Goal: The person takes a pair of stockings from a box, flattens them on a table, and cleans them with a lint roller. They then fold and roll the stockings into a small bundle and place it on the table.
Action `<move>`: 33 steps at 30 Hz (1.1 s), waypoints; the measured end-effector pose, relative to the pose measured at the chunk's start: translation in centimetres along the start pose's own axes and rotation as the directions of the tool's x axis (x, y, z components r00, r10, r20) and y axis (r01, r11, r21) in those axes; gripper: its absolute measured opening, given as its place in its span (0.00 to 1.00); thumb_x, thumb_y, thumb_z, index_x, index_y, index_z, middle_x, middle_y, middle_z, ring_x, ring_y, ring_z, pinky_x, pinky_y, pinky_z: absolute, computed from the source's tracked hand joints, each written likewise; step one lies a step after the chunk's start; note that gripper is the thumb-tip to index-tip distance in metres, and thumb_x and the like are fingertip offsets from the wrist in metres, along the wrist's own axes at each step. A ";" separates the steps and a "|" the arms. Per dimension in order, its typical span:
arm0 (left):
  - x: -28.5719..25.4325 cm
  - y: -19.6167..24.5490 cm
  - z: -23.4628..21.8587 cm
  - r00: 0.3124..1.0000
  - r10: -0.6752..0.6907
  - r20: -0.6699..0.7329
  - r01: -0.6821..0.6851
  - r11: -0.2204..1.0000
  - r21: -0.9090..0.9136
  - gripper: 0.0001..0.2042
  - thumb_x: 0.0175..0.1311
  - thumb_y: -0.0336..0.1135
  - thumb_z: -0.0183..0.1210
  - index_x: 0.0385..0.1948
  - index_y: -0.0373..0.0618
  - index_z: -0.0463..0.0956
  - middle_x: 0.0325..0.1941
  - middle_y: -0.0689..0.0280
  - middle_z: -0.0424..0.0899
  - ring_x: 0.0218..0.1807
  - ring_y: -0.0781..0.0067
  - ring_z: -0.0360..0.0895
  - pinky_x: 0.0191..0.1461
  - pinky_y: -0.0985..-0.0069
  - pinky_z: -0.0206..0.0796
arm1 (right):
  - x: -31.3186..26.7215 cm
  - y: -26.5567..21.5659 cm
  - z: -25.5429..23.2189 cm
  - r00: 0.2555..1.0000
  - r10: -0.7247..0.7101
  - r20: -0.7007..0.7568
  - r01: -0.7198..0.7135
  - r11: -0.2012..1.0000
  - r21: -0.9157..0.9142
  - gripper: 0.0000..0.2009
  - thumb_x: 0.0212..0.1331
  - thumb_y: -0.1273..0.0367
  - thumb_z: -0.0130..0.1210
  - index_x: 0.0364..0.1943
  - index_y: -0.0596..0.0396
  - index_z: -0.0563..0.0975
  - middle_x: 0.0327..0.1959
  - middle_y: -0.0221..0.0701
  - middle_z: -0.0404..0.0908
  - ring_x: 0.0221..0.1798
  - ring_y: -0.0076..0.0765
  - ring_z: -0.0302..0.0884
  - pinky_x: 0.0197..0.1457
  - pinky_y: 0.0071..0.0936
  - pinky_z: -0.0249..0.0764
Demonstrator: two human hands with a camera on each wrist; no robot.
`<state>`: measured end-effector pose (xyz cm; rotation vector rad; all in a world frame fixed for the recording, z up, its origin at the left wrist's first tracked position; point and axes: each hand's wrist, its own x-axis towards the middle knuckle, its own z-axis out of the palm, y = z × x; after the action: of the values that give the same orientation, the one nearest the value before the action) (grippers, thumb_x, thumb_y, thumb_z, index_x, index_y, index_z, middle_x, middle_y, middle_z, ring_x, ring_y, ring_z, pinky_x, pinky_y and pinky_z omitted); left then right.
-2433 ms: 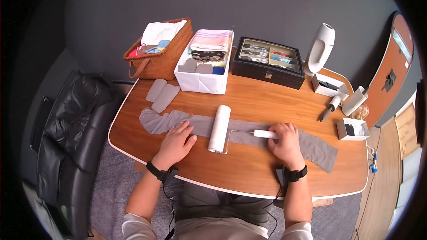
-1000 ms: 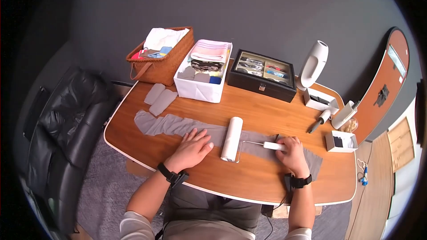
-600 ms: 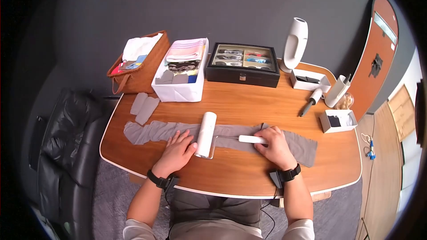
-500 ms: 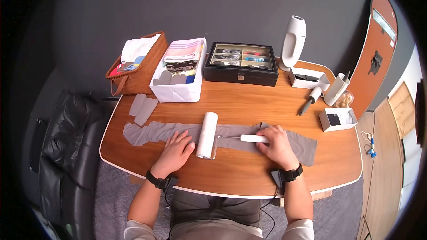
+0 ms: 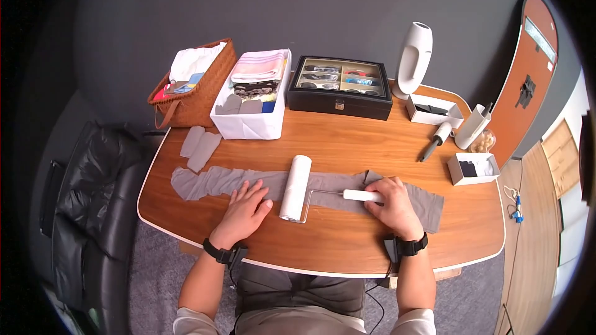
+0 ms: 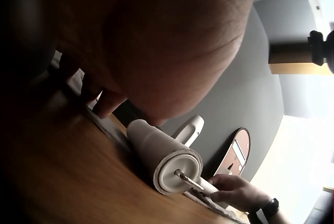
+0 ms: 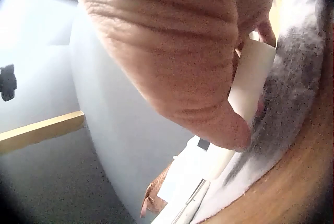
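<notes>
A long grey cloth [image 5: 332, 183] lies stretched across the wooden table, wrinkled at its left end. Across its middle rests the white roll of a lint roller [image 5: 296, 187], also large in the left wrist view, where the roll's end [image 6: 180, 173] and wire show. My right hand [image 5: 392, 206] grips the roller's white handle [image 5: 360, 195], thumb on the near side, over the cloth's right part. My left hand [image 5: 243, 209] lies with fingers spread, fingertips on the cloth just left of the roll. In the right wrist view the handle [image 7: 251, 72] passes between thumb and fingers.
Two folded grey cloths [image 5: 202, 149] lie at the left. Behind stand a brown basket [image 5: 202, 96], a white bin [image 5: 248, 127] of folded clothes and a black eyeglasses case [image 5: 338, 102]. A second lint roller [image 5: 436, 142] and small white boxes [image 5: 473, 177] sit at the right.
The lint roller has travelled left along the cloth up to my left thumb, then a little back right, my right hand moving with it. My left hand stays on the cloth.
</notes>
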<state>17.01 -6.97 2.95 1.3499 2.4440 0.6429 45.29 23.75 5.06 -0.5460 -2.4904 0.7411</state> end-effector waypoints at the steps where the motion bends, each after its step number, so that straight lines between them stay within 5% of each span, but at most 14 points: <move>1: -0.1 -0.2 0.1 1.000 0.007 -0.006 -0.007 1.000 0.001 0.29 0.87 0.56 0.49 0.75 0.44 0.74 0.88 0.51 0.65 0.90 0.35 0.51 0.90 0.37 0.39 | 0.0 0.1 -0.2 1.000 0.005 -0.008 -0.005 1.000 -0.018 0.13 0.50 0.72 0.74 0.42 0.48 0.88 0.43 0.34 0.88 0.53 0.54 0.79 0.59 0.49 0.75; 6: -0.7 -1.0 -0.4 0.999 0.016 -0.030 -0.015 1.000 0.010 0.29 0.87 0.56 0.50 0.75 0.45 0.74 0.88 0.51 0.65 0.90 0.34 0.51 0.90 0.37 0.40 | -0.7 2.6 -2.7 0.990 0.120 -0.072 -0.127 0.986 -0.107 0.12 0.49 0.73 0.71 0.41 0.50 0.87 0.43 0.37 0.86 0.53 0.56 0.78 0.60 0.49 0.76; 16: -1.6 -1.8 -1.9 0.997 -0.071 -0.022 0.072 0.996 0.043 0.31 0.86 0.57 0.49 0.77 0.41 0.73 0.89 0.49 0.62 0.91 0.38 0.49 0.91 0.40 0.36 | -0.2 1.9 -1.3 0.998 0.053 -0.043 -0.056 0.994 -0.092 0.13 0.50 0.74 0.72 0.41 0.51 0.86 0.44 0.36 0.86 0.54 0.56 0.78 0.62 0.49 0.76; 19: -1.6 -0.1 -1.2 0.993 -0.108 -0.042 0.115 0.955 0.274 0.35 0.87 0.58 0.47 0.79 0.36 0.68 0.90 0.43 0.56 0.93 0.41 0.46 0.92 0.41 0.35 | 0.1 0.2 -0.7 0.999 0.029 -0.015 -0.029 0.999 -0.013 0.13 0.50 0.74 0.74 0.41 0.51 0.86 0.44 0.35 0.86 0.55 0.54 0.78 0.63 0.48 0.75; 23: -0.7 3.2 -0.9 0.994 0.106 0.026 -0.106 0.994 0.018 0.41 0.88 0.62 0.42 0.85 0.33 0.55 0.91 0.41 0.51 0.94 0.43 0.43 0.93 0.45 0.34 | 0.3 -0.6 -0.4 1.000 0.018 -0.014 -0.018 1.000 0.014 0.14 0.50 0.74 0.75 0.43 0.51 0.87 0.44 0.34 0.85 0.56 0.54 0.77 0.64 0.47 0.74; 26: 0.6 4.7 -0.2 0.981 0.092 0.169 -0.056 0.978 -0.203 0.39 0.90 0.59 0.41 0.87 0.36 0.50 0.93 0.44 0.47 0.94 0.45 0.40 0.93 0.47 0.31 | 0.1 0.6 -0.6 0.999 0.024 -0.049 -0.023 1.000 0.005 0.15 0.50 0.74 0.74 0.44 0.51 0.87 0.45 0.35 0.86 0.57 0.54 0.78 0.65 0.47 0.75; 30: 1.0 4.2 0.5 0.972 0.027 0.234 -0.039 0.998 0.044 0.36 0.90 0.59 0.39 0.87 0.40 0.55 0.93 0.48 0.49 0.94 0.47 0.40 0.93 0.49 0.30 | -0.6 2.8 -2.3 0.988 0.124 -0.087 -0.129 0.990 -0.057 0.15 0.50 0.74 0.73 0.45 0.51 0.87 0.48 0.37 0.86 0.57 0.56 0.78 0.66 0.47 0.76; 33: 0.4 2.7 0.5 0.981 0.059 0.187 -0.062 0.998 0.008 0.37 0.89 0.62 0.38 0.84 0.40 0.62 0.93 0.48 0.52 0.94 0.45 0.43 0.93 0.47 0.33 | -1.0 4.2 -3.0 0.983 0.136 -0.123 -0.147 0.985 -0.089 0.15 0.50 0.75 0.72 0.45 0.52 0.87 0.48 0.37 0.86 0.58 0.56 0.78 0.65 0.48 0.76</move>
<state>19.00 -5.29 3.84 1.4257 2.2716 0.4898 48.68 27.70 4.49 -0.7861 -2.4075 0.6224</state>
